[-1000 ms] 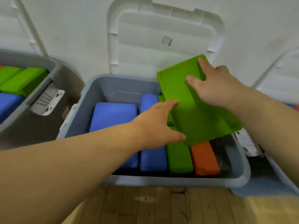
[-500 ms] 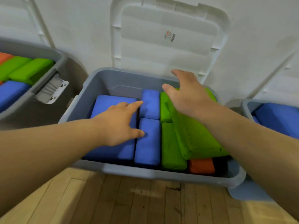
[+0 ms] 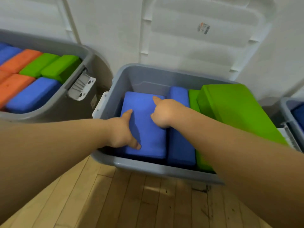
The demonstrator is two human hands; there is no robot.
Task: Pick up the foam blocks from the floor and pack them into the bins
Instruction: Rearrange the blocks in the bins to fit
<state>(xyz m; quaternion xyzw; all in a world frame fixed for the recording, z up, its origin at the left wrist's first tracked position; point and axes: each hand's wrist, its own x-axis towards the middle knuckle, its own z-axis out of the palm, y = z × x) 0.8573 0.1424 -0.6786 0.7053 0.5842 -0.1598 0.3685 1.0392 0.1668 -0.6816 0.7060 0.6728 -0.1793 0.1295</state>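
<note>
Presently the flat blue rectangular foam block (image 3: 148, 134) lies in the grey plastic bin (image 3: 148, 167), long axis running away from the person; left hand (image 3: 120, 130) and right hand (image 3: 164, 112) grip its opposite long edges.

Left hand (image 3: 122, 130), right hand (image 3: 166, 112) outstretched, seemingly gripping.

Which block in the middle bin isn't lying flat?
The big green block at the right end: it sits tilted, poking above the rim of the bin, while the blue blocks lie flat inside.
</note>
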